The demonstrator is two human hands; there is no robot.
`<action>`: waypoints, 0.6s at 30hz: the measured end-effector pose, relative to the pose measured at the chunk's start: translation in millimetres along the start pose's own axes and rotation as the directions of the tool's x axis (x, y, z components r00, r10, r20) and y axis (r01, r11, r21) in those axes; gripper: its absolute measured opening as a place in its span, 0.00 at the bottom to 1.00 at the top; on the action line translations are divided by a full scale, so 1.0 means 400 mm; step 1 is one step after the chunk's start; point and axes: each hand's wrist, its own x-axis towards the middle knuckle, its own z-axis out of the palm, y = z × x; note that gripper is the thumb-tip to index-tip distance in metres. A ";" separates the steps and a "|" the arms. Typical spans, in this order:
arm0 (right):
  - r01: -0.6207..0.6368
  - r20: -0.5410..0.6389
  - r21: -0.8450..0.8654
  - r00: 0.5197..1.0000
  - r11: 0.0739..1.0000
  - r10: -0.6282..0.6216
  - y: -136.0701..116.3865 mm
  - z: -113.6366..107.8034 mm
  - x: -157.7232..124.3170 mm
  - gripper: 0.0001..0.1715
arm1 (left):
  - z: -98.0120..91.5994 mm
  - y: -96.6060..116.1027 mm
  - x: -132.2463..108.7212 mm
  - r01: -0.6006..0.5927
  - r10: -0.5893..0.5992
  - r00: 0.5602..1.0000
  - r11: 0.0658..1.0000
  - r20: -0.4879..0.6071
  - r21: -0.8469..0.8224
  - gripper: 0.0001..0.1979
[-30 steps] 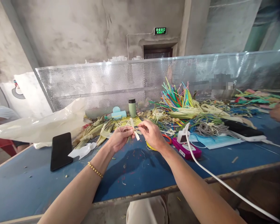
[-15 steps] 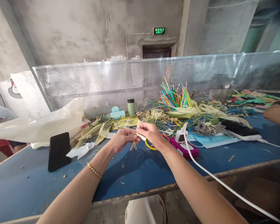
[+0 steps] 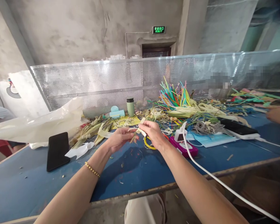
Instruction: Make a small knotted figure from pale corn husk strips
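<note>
Above the blue table (image 3: 123,186), my left hand (image 3: 119,139) is closed, pinching a small bundle of dry, frayed fibres (image 3: 133,138) that looks like corn husk. My right hand (image 3: 154,133) is close beside it, its thumb and fingers closed on a pale husk strip (image 3: 142,132) that lies across the bundle. Part of both pieces is hidden behind the fingers. A yellow ring-shaped handle (image 3: 149,145) lies on the table just beneath my right hand, partly covered by it.
Dried husks (image 3: 91,133), a white scrap (image 3: 80,150) and a black phone (image 3: 58,151) lie left. Behind stand a green bottle (image 3: 130,108) and colourful stems (image 3: 174,96). A purple box (image 3: 184,149) and white cable (image 3: 200,169) are right. Another person's hand (image 3: 278,115) shows far right.
The pale strip between my hands has turned slightly and shows more of its length. My left fingers have loosened a little around the bundle. The view has shifted slightly.
</note>
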 end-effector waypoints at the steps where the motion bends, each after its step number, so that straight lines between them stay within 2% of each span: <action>1: 0.001 0.003 0.016 1.000 1.000 -0.001 0.001 -0.002 0.001 0.14 | -0.001 0.001 -0.002 0.017 -0.017 1.000 1.000 0.004 -0.021 0.17; 4: -0.006 0.011 0.030 1.000 1.000 0.006 0.002 -0.002 0.003 0.14 | 0.001 -0.002 -0.002 0.032 -0.033 0.999 0.999 -0.022 -0.040 0.11; 8: 0.003 0.048 0.019 0.999 1.000 -0.004 -0.010 0.002 -0.002 0.14 | 0.002 -0.005 0.003 0.004 -0.006 0.994 1.000 -0.112 -0.019 0.09; 12: -0.024 0.179 -0.022 0.984 0.999 0.028 -0.026 -0.006 -0.010 0.12 | -0.002 -0.002 0.006 0.000 -0.001 0.975 1.000 -0.224 -0.005 0.06; 15: -0.044 0.261 -0.024 0.964 0.999 0.049 -0.023 -0.017 -0.011 0.08 | 0.002 0.000 0.006 -0.006 0.011 0.972 1.000 -0.236 0.021 0.05; 18: -0.094 0.364 0.021 0.928 0.995 0.080 -0.014 -0.025 -0.008 0.08 | 0.008 0.004 0.006 -0.015 0.012 0.967 1.000 -0.255 -0.012 0.05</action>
